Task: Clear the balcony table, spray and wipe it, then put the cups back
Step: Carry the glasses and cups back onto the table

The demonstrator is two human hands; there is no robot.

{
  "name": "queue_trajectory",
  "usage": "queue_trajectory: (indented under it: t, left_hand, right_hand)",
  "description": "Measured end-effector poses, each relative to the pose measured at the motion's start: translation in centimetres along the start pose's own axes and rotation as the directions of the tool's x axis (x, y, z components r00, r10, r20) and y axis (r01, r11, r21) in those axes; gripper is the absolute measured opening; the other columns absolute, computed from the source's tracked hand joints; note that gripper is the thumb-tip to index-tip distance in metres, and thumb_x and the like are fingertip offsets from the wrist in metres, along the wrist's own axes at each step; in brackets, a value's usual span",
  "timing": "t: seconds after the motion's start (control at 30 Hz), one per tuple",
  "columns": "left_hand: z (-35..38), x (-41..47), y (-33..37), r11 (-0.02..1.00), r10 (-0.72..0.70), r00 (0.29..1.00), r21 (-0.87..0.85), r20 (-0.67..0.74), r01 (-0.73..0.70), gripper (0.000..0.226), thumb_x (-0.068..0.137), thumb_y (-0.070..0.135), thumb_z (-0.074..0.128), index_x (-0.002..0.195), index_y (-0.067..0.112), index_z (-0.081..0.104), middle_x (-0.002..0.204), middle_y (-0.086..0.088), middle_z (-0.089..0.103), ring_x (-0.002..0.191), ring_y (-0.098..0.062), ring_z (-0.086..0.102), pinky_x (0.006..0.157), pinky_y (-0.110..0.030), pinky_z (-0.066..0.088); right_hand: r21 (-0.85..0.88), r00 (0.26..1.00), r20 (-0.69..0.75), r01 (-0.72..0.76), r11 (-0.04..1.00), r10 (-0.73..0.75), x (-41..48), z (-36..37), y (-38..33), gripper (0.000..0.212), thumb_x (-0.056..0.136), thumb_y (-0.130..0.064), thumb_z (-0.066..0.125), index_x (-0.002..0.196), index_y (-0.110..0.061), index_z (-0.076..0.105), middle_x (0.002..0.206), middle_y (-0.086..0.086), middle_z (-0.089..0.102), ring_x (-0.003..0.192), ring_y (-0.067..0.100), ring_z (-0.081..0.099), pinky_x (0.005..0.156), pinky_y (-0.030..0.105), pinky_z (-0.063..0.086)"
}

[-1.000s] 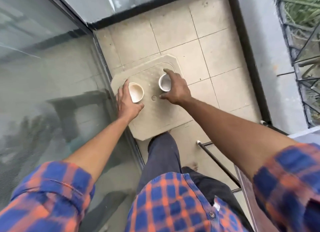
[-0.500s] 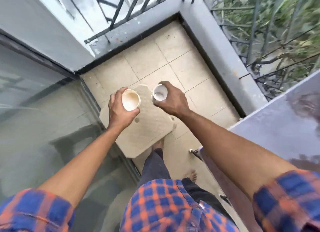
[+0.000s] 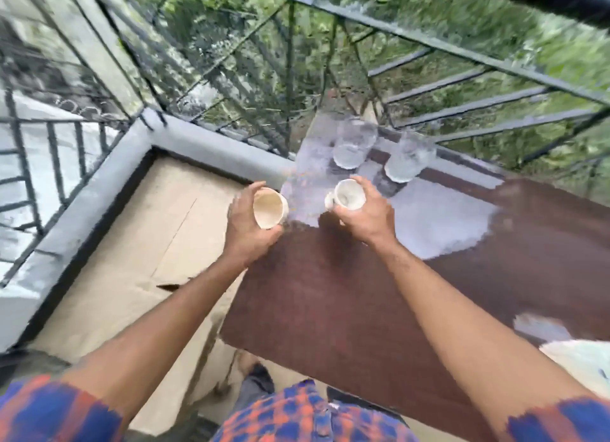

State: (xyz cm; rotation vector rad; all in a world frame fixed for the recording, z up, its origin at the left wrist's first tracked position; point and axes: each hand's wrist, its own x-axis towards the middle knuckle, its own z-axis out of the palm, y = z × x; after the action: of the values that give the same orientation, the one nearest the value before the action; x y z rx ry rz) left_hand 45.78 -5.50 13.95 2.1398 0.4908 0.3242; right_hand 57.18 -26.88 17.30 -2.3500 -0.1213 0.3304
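Near right, a white object (image 3: 581,359) is cut off by the frame, can't identify it. Table (image 3: 330,309) looks glossy, maybe wet, so cups could slide on set-down. Left hand (image 3: 251,233) grips the cream cup (image 3: 269,207) right at the table's left edge; released there, it likely drops to the tiles. Right hand (image 3: 369,217) grips the white cup (image 3: 348,194) above the tabletop, near two glasses (image 3: 355,144), so there's a knock risk. Glasses are motion-blurred, contents unreadable.

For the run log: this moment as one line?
left hand: grips beige cup | right hand: grips white cup over table | far edge: two glasses
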Motion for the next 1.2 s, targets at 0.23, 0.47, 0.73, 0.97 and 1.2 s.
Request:
queue_trajectory:
  t: [0.23, 0.47, 0.73, 0.97, 1.2]
  left_hand:
    - [17.7, 2.2, 10.3, 0.998, 0.051, 0.960, 0.013, 0.276, -0.057, 0.084, 0.064, 0.020, 0.084, 0.140, 0.018, 0.048, 0.125, -0.003, 0.057, 0.118, -0.026, 0.055, 0.105, -0.041, 0.042]
    - [30.3, 5.6, 17.3, 0.979, 0.145, 0.917, 0.078, 0.371, -0.187, 0.080, 0.071, 0.027, 0.084, 0.140, 0.009, 0.048, 0.132, -0.012, 0.059, 0.124, -0.033, 0.053, 0.106, -0.039, 0.037]
    - [35.8, 8.5, 19.6, 0.980, 0.036, 0.935, 0.171, 0.353, -0.102, 0.089, 0.068, 0.044, 0.073, 0.147, 0.022, 0.038, 0.140, -0.009, 0.054, 0.131, -0.034, 0.049, 0.108, -0.050, 0.040]
    - [35.9, 8.4, 19.2, 0.969, 0.039, 0.929, 0.213, 0.367, -0.124, 0.100, 0.065, 0.044, 0.073, 0.152, 0.016, 0.032, 0.139, -0.016, 0.052, 0.130, -0.037, 0.047, 0.108, -0.049, 0.040]
    - [32.7, 4.7, 18.3, 0.984, -0.046, 0.941, 0.180, 0.334, -0.016, 0.096, 0.067, 0.030, 0.078, 0.150, 0.011, 0.034, 0.139, -0.016, 0.050, 0.128, -0.033, 0.047, 0.109, -0.046, 0.040]
  right_hand:
    - [0.068, 0.948, -0.211, -0.230, 0.971, 0.240, 4.7, -12.5, 13.8, 0.073, 0.073, -0.043, 0.082, 0.140, -0.034, 0.054, 0.131, -0.001, 0.065, 0.120, 0.025, 0.059, 0.098, 0.033, 0.044]
    - [0.186, 0.862, -0.353, -0.317, 0.930, 0.364, 9.3, -17.8, 22.2, 0.074, 0.071, -0.042, 0.080, 0.139, -0.035, 0.052, 0.129, -0.005, 0.066, 0.120, 0.021, 0.059, 0.098, 0.027, 0.041]
    - [0.227, 0.872, -0.356, -0.268, 0.936, 0.336, 12.5, -19.6, 25.1, 0.077, 0.066, -0.033, 0.080, 0.137, -0.035, 0.050, 0.128, -0.006, 0.064, 0.118, 0.021, 0.057, 0.097, 0.029, 0.043]
    - [0.190, 0.890, -0.330, -0.264, 0.946, 0.314, 12.9, -19.3, 26.3, 0.085, 0.063, -0.038, 0.083, 0.139, -0.038, 0.045, 0.133, -0.007, 0.060, 0.124, 0.025, 0.053, 0.096, 0.037, 0.048]
    - [0.278, 0.905, -0.286, -0.235, 0.931, 0.314, 11.5, -19.1, 26.8, 0.114, 0.058, -0.039, 0.090, 0.153, -0.033, 0.028, 0.147, -0.005, 0.051, 0.136, 0.020, 0.045, 0.110, 0.037, 0.040]
